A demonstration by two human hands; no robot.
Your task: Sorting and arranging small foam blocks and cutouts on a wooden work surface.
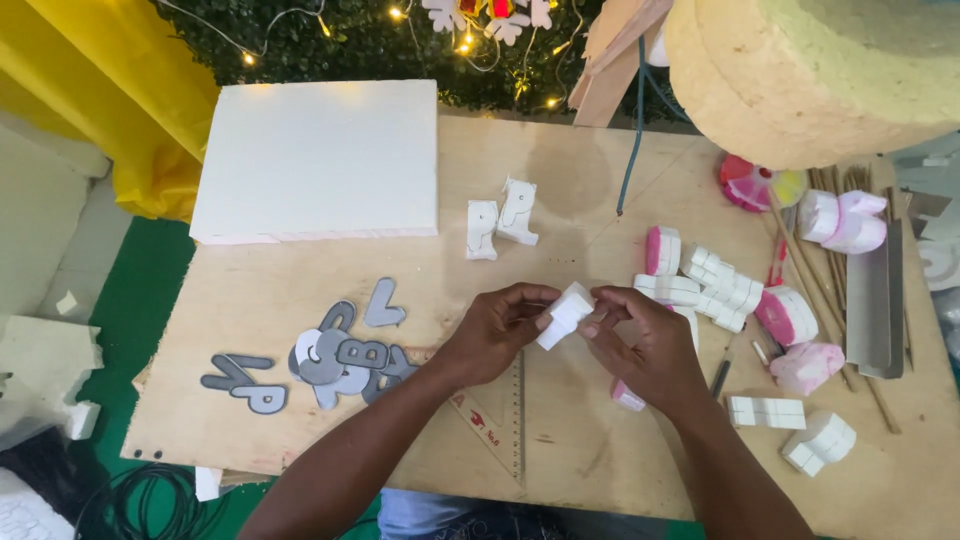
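Note:
Both hands meet over the middle of a plywood board [560, 180]. My left hand [498, 330] and my right hand [645, 345] pinch a small white foam letter piece [565, 313] between their fingertips, holding it a little above the board. A clear triangular ruler [500, 410] lies under my left wrist. Just right of my right hand sits a heap of white foam letters [715, 285], some with pink faces.
Grey cut-out letters [330, 360] are piled at the left. A thick white foam sheet [320, 160] lies at the back left, two white foam letters [500, 220] beside it. Wooden sticks [820, 270], a metal angle bar [875, 300] and more foam letters [815, 440] fill the right side.

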